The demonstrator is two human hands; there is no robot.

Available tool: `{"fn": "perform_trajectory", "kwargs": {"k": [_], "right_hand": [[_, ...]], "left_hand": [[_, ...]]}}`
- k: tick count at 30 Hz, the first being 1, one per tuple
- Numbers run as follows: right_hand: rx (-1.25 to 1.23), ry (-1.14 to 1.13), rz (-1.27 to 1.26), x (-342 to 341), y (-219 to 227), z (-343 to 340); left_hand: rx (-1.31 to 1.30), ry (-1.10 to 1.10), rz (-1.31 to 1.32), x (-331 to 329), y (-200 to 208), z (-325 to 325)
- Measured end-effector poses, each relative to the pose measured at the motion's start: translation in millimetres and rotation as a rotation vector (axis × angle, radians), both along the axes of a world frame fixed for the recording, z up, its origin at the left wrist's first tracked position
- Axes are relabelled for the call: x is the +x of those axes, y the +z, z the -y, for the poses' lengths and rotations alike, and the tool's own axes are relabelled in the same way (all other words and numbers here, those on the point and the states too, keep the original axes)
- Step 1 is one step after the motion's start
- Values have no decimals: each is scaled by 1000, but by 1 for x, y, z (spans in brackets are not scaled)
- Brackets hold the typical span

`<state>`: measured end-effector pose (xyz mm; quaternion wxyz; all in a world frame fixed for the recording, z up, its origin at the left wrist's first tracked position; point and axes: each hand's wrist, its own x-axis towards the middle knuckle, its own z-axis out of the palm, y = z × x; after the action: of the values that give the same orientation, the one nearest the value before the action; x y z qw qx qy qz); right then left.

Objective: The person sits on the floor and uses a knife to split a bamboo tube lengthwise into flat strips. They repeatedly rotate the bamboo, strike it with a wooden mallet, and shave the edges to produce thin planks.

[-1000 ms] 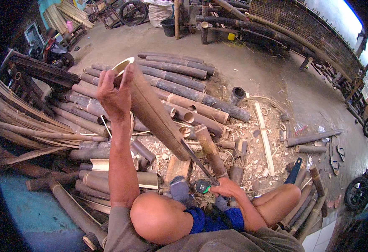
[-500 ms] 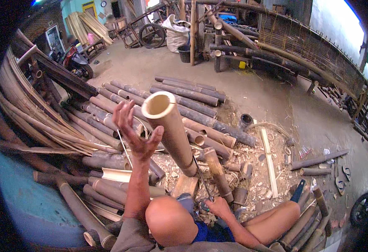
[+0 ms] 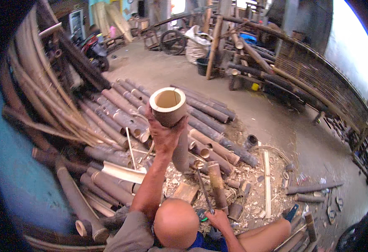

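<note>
My left hand is wrapped round a thick bamboo tube just under its upper rim. The tube stands steeply tilted, its pale cut mouth facing up and a thin dark crack in its wall. Low down in front of me, my right hand is closed on a long narrow-bladed knife, whose dark blade points away from me, its tip to the right of the tube's lower end. A short bamboo piece stands beside the blade. Near my knee lies a wooden block among the shavings.
Many bamboo poles lie on the floor ahead. Long bent bamboo strips lean at the left. Shavings cover the ground around a pale split strip. A bamboo rack stands at the far right, a white sack behind.
My left hand has gone from open beside the tube to gripping it near the top. The tube has turned more upright, and its lower end has come away from the knife blade.
</note>
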<state>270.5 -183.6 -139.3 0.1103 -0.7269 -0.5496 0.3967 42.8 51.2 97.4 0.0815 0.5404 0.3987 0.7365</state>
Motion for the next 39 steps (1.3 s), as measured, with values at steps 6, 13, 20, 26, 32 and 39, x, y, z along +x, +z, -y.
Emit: {"fn": "perform_trajectory", "kwargs": {"k": [6, 13, 20, 26, 32, 39], "right_hand": [[105, -23, -95, -22, 53, -2], [348, -1, -158, -35, 101, -6], [353, -52, -347, -40, 104, -5], [566, 61, -336, -56, 166, -17], [673, 167, -236, -72, 216, -35], [699, 179, -236, -83, 220, -40]], "left_hand": [[-38, 294, -234, -29, -43, 6], [-6, -56, -476, -81, -15, -21], [41, 229, -503, -80, -19, -19], [-35, 150, -541, -78, -17, 6], [-95, 26, -508, -77, -10, 22], [-156, 31, -506, -76, -10, 31]]}}
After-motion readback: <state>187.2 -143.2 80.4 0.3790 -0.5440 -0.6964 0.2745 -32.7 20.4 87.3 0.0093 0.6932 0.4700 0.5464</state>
